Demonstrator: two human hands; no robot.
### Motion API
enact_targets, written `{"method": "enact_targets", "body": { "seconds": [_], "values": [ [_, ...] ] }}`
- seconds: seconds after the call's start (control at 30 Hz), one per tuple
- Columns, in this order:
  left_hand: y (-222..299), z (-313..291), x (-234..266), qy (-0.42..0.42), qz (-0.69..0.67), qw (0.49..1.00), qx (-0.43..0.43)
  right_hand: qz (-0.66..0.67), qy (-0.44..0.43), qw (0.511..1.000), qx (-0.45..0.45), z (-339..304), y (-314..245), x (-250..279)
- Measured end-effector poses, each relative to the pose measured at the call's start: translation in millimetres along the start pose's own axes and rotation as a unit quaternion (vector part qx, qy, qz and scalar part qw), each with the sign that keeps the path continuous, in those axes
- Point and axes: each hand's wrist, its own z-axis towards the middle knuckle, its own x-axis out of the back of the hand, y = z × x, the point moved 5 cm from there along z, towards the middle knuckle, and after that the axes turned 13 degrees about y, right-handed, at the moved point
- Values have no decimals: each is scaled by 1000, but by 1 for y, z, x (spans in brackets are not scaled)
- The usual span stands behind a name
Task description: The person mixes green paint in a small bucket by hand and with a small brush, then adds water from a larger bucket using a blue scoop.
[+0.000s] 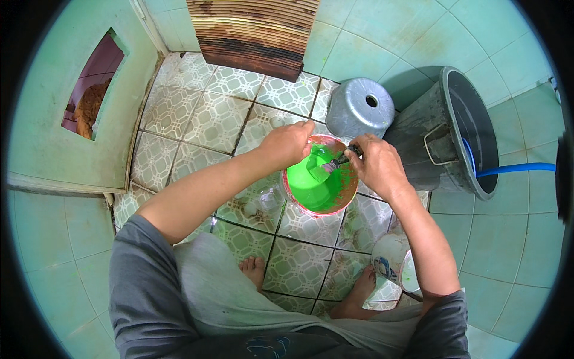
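Below my hands a round bucket (pixel 318 212) with a reddish, paint-streaked rim holds bright green paint (pixel 311 190). My left hand (pixel 288 143) is closed at the bucket's far left rim, its fingertips partly hidden. From the right, my right hand (pixel 379 164) is closed round the dark handle of a putty knife (pixel 326 168). Its flat, widening blade is smeared green and sits inside the bucket, over or touching the paint; I cannot tell which. Green and brownish smears coat the bucket's inner right wall.
An upturned grey plastic tub (pixel 362 107) stands beyond the bucket. Right of it a large dark bin (pixel 421 125) leans, with a blue hose (pixel 517 169) running in. A whitish paint pail (pixel 391 254) lies by my right foot. A slatted wooden panel (pixel 254 36) rests against the far wall.
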Motion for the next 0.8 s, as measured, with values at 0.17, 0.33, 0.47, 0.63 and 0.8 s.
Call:
{"method": "enact_targets", "body": {
  "seconds": [0.17,0.33,0.47,0.63,0.8],
  "values": [
    [0,-2,2,4,8,1000,3,-1,-29,999,20,0,1,6],
    [1,-1,4,-3,2,1000,5,24,-55,998,17,1,3,18],
    [8,-3,8,52,28,997,-54,36,-63,997,27,-4,2,25],
    [31,-4,13,96,121,971,-182,55,-15,998,33,-16,8,42],
    [45,-10,12,91,206,924,-308,88,-9,996,11,-31,13,61]
  ]
}}
